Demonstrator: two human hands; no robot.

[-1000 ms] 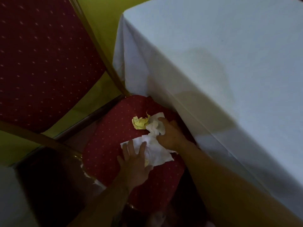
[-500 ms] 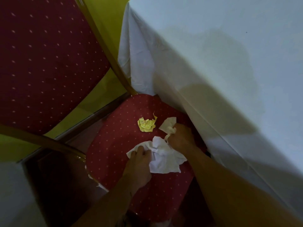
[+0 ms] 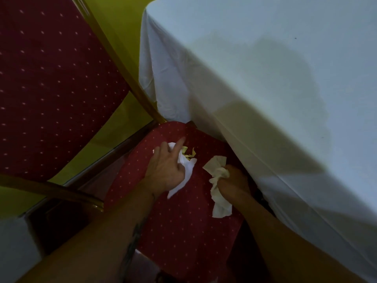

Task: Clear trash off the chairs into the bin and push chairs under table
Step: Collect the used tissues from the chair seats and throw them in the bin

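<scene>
A red dotted chair seat point(image 3: 179, 227) lies below me, partly tucked under the white tablecloth. My left hand point(image 3: 166, 166) is shut on a white napkin point(image 3: 186, 170) and reaches over a crumpled yellow paper point(image 3: 188, 153) on the seat, its index finger stretched out. My right hand point(image 3: 234, 181) grips a second crumpled white napkin point(image 3: 219, 193), which hangs below the fist, close to the table's edge. No bin is in view.
The table under its white cloth point(image 3: 275, 88) fills the right side and overhangs the seat. The chair's red padded backrest point(image 3: 51, 82) with a gold frame point(image 3: 122, 68) rises at left. A yellow-green wall point(image 3: 120, 23) shows behind.
The white paper has split between my hands: each now holds its own piece. My left hand moved up the seat to the yellow paper; my right hand drew back toward the table edge.
</scene>
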